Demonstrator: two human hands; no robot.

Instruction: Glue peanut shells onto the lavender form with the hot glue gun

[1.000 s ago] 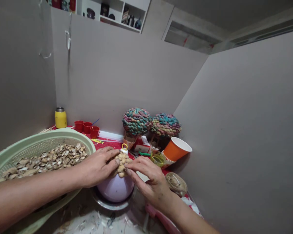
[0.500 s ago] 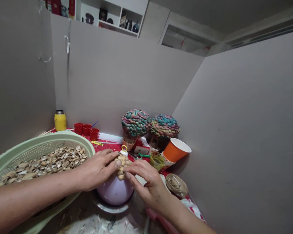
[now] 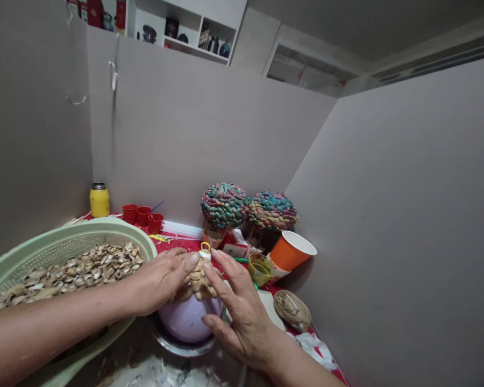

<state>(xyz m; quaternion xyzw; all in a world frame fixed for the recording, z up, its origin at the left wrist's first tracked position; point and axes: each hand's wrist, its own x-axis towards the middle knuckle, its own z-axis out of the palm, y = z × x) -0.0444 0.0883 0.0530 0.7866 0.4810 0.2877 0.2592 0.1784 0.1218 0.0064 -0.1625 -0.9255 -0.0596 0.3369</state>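
Note:
A smooth purple ball [image 3: 189,320] sits in a shallow metal bowl [image 3: 184,349], its upper part covered with tan peanut shells [image 3: 199,285]. On top is a white cap with a yellow ring [image 3: 205,248]. My left hand [image 3: 161,279] lies over the left of the shells, fingers stretched out and thumb near the cap; part of the shell layer is hidden under it. On the right side, my right hand [image 3: 242,306] has its fingers spread, the fingertips touching the shells near the cap and the thumb beside the purple surface. Neither hand grips anything.
To the left, a green basket [image 3: 147,239] contains many shell halves. Behind are a yellow bottle [image 3: 99,201], red cups [image 3: 129,213] and two colourful shell-covered trees [image 3: 225,205]. An orange paper cup [image 3: 288,252] and a twine coil [image 3: 292,309] lie at right, by grey partitions.
My right hand has gone from a pinch at the shells to spread fingers, its fingertips moving up toward the cap. My left thumb has shifted slightly upward.

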